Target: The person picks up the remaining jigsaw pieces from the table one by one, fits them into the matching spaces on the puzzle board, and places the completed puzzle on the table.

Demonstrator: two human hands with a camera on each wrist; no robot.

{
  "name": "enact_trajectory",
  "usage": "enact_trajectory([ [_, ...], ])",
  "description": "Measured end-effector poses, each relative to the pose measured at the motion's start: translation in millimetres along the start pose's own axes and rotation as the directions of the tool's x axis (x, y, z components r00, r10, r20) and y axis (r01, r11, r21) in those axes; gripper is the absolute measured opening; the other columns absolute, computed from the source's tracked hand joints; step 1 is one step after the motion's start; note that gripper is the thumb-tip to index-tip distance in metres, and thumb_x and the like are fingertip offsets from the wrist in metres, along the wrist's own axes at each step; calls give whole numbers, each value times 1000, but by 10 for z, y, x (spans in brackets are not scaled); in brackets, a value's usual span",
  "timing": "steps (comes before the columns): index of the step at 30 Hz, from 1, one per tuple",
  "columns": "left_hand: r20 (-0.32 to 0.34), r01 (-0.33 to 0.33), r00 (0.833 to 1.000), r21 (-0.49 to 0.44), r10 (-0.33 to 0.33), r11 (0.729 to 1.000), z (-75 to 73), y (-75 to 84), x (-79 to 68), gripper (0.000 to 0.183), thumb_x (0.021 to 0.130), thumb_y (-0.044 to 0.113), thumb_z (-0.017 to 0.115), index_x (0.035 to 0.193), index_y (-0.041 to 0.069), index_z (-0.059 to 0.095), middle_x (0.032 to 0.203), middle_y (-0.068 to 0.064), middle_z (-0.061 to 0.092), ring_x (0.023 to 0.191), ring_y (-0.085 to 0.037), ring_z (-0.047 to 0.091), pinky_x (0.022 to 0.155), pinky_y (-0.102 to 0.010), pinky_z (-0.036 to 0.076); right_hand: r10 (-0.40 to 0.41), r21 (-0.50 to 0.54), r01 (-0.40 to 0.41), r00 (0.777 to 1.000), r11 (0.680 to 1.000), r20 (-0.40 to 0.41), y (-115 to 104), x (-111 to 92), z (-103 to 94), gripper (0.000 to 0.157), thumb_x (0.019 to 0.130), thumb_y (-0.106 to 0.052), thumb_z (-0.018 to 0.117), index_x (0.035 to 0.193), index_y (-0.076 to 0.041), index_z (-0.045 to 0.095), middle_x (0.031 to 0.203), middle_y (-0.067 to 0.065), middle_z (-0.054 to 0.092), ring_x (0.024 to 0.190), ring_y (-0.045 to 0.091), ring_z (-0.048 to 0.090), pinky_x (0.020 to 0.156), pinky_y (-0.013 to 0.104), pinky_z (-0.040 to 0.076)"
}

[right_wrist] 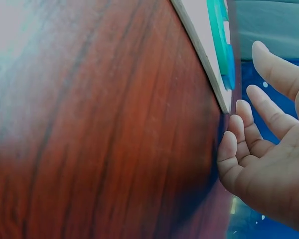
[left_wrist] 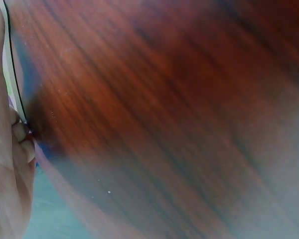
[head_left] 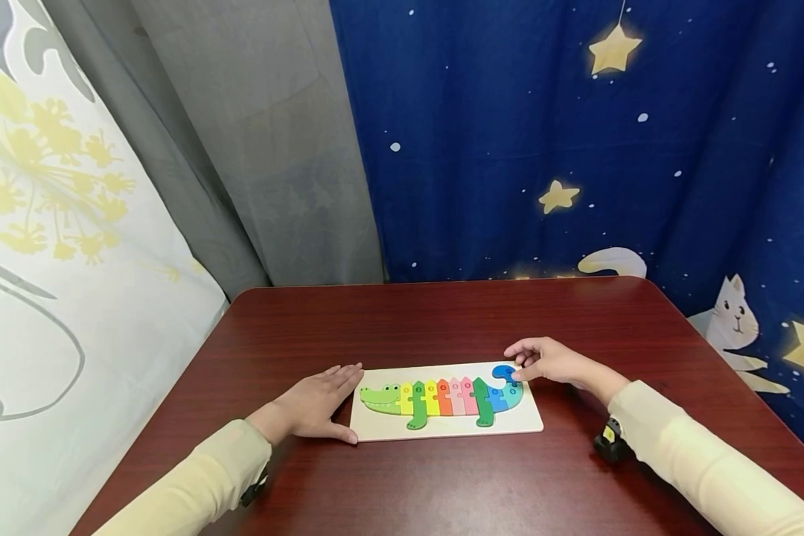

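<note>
A wooden crocodile puzzle board (head_left: 449, 430) lies on the table with its colourful pieces set in a row, from the green head (head_left: 382, 400) at the left to the blue curled tail piece (head_left: 502, 371) at the right. My left hand (head_left: 318, 402) rests against the board's left edge, fingers straight and thumb at the near corner. In the left wrist view only part of the hand and the board's edge (left_wrist: 12, 74) show. Beside the tail is my right hand (head_left: 556, 362), its thumb tip close to that piece. The right wrist view shows its fingers (right_wrist: 266, 112) loosely bent, thumb apart, nothing held.
The dark red wooden table (head_left: 402, 320) spreads around the board. Behind it hang a grey curtain (head_left: 261, 149) and a blue star-patterned curtain (head_left: 482, 149). A white cloth with yellow print (head_left: 107, 298) hangs at the left.
</note>
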State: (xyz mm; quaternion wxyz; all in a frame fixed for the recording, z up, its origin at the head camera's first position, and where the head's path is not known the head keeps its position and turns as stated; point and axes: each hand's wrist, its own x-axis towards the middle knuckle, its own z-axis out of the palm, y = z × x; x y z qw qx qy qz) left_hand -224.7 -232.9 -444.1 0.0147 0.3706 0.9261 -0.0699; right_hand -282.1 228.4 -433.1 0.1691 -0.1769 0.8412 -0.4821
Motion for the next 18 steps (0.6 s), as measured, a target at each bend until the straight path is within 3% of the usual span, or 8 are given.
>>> enact_trajectory([
  [12, -13, -4, 1000, -37, 3, 999, 13, -11, -8, 114, 78, 87, 37, 154, 3, 23, 159, -12, 21, 144, -25, 23, 116, -39, 21, -41, -11, 40, 996, 999, -73, -100, -120, -98, 44, 89, -17, 72, 123, 7, 59, 101, 10, 61, 93, 24, 54, 74, 28, 50],
  [18, -34, -8, 999, -40, 7, 999, 1, -32, 9, 113, 78, 86, 38, 154, 3, 24, 159, -12, 22, 144, -26, 24, 117, -40, 20, -79, -87, 67, 987, 994, -140, -170, -185, -184, 46, 90, -22, 72, 124, 6, 59, 104, 11, 62, 95, 25, 55, 78, 27, 50],
])
